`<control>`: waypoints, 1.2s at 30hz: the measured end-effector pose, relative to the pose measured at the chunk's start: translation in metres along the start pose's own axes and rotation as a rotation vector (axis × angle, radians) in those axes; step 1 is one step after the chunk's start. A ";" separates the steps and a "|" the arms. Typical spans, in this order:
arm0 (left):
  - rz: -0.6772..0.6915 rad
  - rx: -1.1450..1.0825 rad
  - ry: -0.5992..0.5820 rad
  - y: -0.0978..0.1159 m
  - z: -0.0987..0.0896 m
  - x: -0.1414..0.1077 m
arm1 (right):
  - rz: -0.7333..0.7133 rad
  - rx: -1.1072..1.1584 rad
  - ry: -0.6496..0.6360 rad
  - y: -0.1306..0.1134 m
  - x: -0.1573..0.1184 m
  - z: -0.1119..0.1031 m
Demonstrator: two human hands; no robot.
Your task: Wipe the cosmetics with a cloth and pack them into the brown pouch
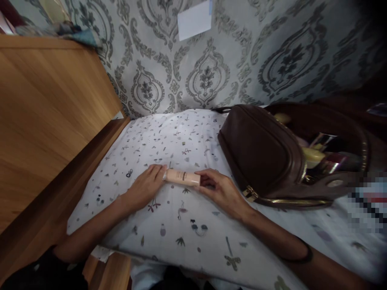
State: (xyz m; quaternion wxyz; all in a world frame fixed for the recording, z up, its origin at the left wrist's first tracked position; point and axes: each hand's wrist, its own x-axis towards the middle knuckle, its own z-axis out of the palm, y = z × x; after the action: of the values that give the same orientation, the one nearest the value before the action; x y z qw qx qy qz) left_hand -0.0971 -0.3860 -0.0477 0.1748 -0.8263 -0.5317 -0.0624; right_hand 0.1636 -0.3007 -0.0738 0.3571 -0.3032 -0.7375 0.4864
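A slim beige cosmetic tube (183,177) with small dark print lies sideways between my hands, just over the patterned white bedsheet (181,211). My right hand (219,188) pinches its right end between thumb and fingers. At the tube's left end, my left hand (148,183) has its fingers closed over the pale tip, back of the hand upward. The left thumb is mostly hidden. To the right of my right hand stands a dark brown makeup bag (256,157), unzipped, with several cosmetics showing inside.
A wooden panel (51,108) rises along the left side, with a cloth (86,37) on top. Behind the bed is a grey damask-patterned wall (208,76) bearing a white paper (195,21). A blurred-out patch (370,199) lies at the far right.
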 end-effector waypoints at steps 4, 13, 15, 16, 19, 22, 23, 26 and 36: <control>-0.084 -0.071 -0.011 -0.019 0.008 -0.017 | 0.078 0.068 -0.061 -0.003 -0.002 0.001; -0.035 -0.191 0.029 0.004 -0.002 0.000 | 0.136 0.241 -0.029 -0.006 0.002 0.001; 0.037 -0.193 0.060 0.018 -0.010 0.012 | 0.100 0.236 -0.023 -0.005 0.002 0.002; 0.079 -0.189 0.080 0.025 -0.013 0.018 | 0.082 0.228 -0.021 -0.004 0.002 0.002; 0.199 -0.160 0.136 0.044 -0.019 0.036 | 0.040 0.192 -0.004 -0.003 0.001 0.004; 0.248 -0.117 0.139 0.052 -0.020 0.048 | 0.000 0.192 0.026 -0.002 0.001 0.004; 0.244 -0.103 0.129 0.050 -0.020 0.050 | -0.009 0.194 0.027 -0.001 0.000 0.004; 0.207 -0.074 0.086 0.033 -0.019 0.046 | -0.014 0.170 0.001 -0.001 -0.002 0.004; 0.006 -0.248 -0.121 -0.050 -0.032 -0.002 | -0.045 0.098 -0.021 -0.002 -0.001 0.004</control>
State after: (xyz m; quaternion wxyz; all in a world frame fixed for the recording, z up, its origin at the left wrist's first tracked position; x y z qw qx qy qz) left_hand -0.1403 -0.3799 -0.0072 0.0393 -0.8454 -0.5271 -0.0770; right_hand 0.1607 -0.3045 -0.0731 0.3745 -0.2635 -0.7234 0.5168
